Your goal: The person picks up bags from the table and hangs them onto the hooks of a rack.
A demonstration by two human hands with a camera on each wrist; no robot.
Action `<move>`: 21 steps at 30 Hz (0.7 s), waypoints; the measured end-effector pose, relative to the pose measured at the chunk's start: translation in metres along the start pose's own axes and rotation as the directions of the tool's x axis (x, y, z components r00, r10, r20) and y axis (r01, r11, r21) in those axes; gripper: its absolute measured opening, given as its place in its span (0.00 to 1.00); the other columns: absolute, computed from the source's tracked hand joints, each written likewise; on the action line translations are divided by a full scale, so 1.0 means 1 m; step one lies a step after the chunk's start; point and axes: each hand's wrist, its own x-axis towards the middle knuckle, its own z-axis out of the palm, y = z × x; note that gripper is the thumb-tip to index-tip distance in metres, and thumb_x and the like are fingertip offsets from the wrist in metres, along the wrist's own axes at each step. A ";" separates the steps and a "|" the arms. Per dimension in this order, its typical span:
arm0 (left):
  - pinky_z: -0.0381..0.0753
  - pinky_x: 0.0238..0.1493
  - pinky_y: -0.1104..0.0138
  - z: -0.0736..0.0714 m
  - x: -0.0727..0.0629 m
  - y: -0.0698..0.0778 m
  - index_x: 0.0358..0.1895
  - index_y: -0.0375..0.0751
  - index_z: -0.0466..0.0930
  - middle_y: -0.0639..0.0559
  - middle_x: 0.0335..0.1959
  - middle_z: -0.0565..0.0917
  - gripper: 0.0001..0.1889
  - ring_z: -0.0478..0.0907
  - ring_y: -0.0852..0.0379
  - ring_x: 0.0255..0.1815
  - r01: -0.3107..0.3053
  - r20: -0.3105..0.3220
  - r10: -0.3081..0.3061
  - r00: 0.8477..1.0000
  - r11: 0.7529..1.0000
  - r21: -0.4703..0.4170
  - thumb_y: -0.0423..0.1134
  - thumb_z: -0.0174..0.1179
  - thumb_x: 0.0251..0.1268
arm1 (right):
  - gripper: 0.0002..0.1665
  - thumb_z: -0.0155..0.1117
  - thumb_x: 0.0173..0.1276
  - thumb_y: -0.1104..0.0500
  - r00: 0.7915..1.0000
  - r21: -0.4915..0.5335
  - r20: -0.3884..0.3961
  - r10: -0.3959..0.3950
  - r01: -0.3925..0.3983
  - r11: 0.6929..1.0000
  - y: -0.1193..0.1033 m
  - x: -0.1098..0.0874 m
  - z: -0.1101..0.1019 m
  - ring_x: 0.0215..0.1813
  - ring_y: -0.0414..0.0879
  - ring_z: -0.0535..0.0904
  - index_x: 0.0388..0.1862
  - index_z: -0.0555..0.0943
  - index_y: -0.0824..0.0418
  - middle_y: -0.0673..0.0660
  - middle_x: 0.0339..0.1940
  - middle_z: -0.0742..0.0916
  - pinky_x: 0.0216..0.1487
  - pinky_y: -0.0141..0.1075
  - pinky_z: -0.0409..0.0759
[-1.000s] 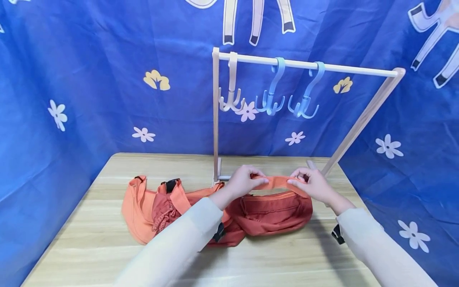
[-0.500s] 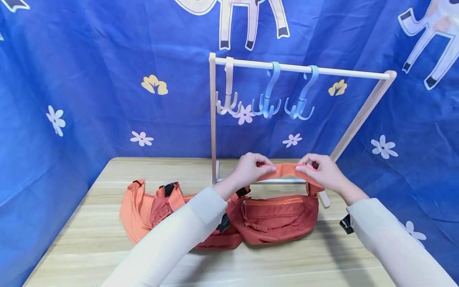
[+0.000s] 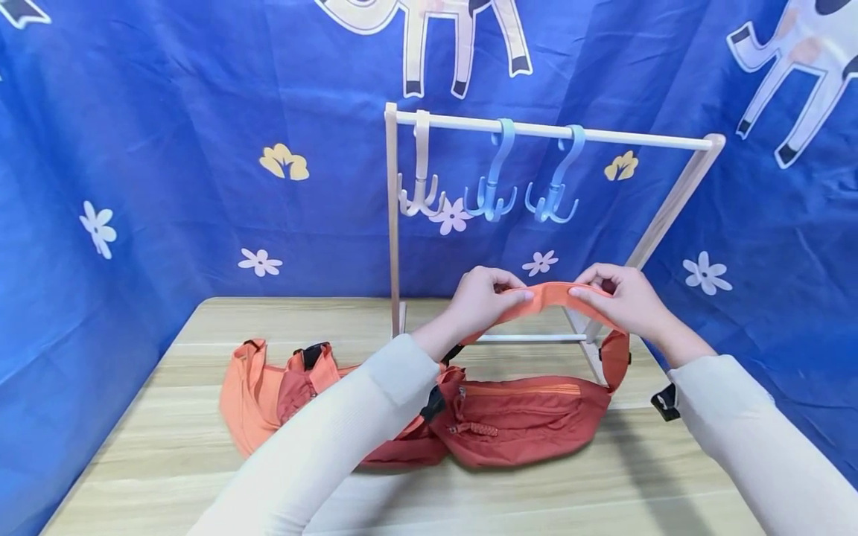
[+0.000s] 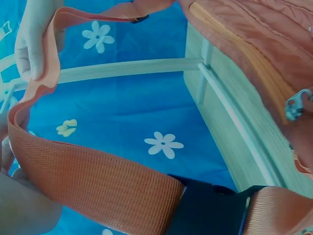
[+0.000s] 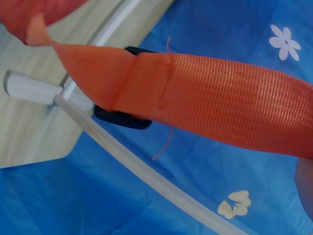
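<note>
In the head view, a dark red waist bag [image 3: 523,428] with an orange zip lies on the table, and its orange strap [image 3: 553,295] arches above it. My left hand [image 3: 485,301] pinches the strap's raised part between thumb and fingers. A short stretch to the right, my right hand [image 3: 623,301] pinches the same strap. The left wrist view shows a black buckle [image 4: 208,208] on the webbing and the bag's zip pull [image 4: 297,104]. A black slider [image 5: 122,117] sits on the strap in the right wrist view. My left sleeve hides part of the things behind it.
More orange and red bag fabric [image 3: 251,402] lies to the left on the wooden table [image 3: 147,447]. Behind stands a rack [image 3: 643,138] carrying a white claw hook [image 3: 421,164], a blue claw hook [image 3: 496,167] and another blue hook [image 3: 558,175]. A blue curtain [image 3: 181,186] surrounds the table.
Both hands have lifted the strap upward and slightly right, keeping their pinch. The strap now arches well above the bag, whose front shows more fully. The head view has shifted slightly.
</note>
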 end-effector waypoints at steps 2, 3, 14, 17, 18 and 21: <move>0.71 0.36 0.70 0.000 0.002 0.003 0.32 0.46 0.88 0.61 0.30 0.84 0.06 0.75 0.62 0.33 0.004 -0.007 -0.004 1.000 1.000 -0.003 0.43 0.67 0.60 | 0.03 0.66 0.63 0.66 1.000 -0.004 0.001 0.010 -0.010 1.000 -0.005 0.001 -0.005 0.19 0.41 0.67 0.32 0.81 0.67 0.51 0.16 0.71 0.20 0.33 0.62; 0.71 0.36 0.70 0.000 0.002 0.005 0.32 0.46 0.88 0.61 0.30 0.84 0.06 0.75 0.62 0.33 0.005 -0.011 -0.005 1.000 1.000 -0.004 0.43 0.67 0.60 | 0.03 0.66 0.63 0.65 1.000 -0.011 0.000 0.019 -0.019 1.000 -0.004 0.002 -0.006 0.20 0.41 0.67 0.33 0.81 0.66 0.51 0.17 0.72 0.20 0.33 0.62; 0.73 0.33 0.70 0.001 0.017 0.028 0.34 0.44 0.89 0.59 0.28 0.84 0.07 0.76 0.61 0.29 0.018 -0.075 -0.020 0.997 0.999 -0.027 0.43 0.68 0.59 | 0.09 0.67 0.65 0.53 0.994 -0.023 -0.025 0.110 -0.110 0.994 0.022 0.020 -0.027 0.25 0.48 0.76 0.37 0.84 0.59 0.55 0.21 0.79 0.23 0.35 0.72; 0.74 0.32 0.69 -0.001 0.024 0.033 0.33 0.44 0.89 0.59 0.26 0.84 0.06 0.76 0.60 0.28 0.025 -0.108 -0.029 0.994 0.999 -0.037 0.43 0.68 0.59 | 0.11 0.67 0.64 0.51 0.990 -0.026 -0.054 0.126 -0.128 0.991 0.018 0.027 -0.032 0.27 0.49 0.76 0.36 0.84 0.58 0.56 0.23 0.81 0.25 0.35 0.73; 0.74 0.31 0.69 -0.002 0.026 0.035 0.33 0.44 0.89 0.59 0.25 0.84 0.06 0.76 0.60 0.28 0.028 -0.118 -0.033 0.992 0.999 -0.045 0.43 0.68 0.59 | 0.12 0.67 0.64 0.51 0.990 -0.029 -0.063 0.127 -0.129 0.991 0.017 0.029 -0.034 0.28 0.49 0.76 0.36 0.84 0.59 0.56 0.24 0.81 0.26 0.35 0.74; 0.74 0.30 0.68 -0.003 0.032 0.040 0.33 0.44 0.88 0.58 0.24 0.83 0.06 0.76 0.59 0.28 0.036 -0.138 -0.045 0.989 0.997 -0.064 0.43 0.67 0.60 | 0.13 0.67 0.64 0.51 0.988 -0.025 -0.085 0.125 -0.128 0.991 0.012 0.037 -0.040 0.29 0.49 0.76 0.38 0.84 0.60 0.57 0.25 0.82 0.27 0.33 0.74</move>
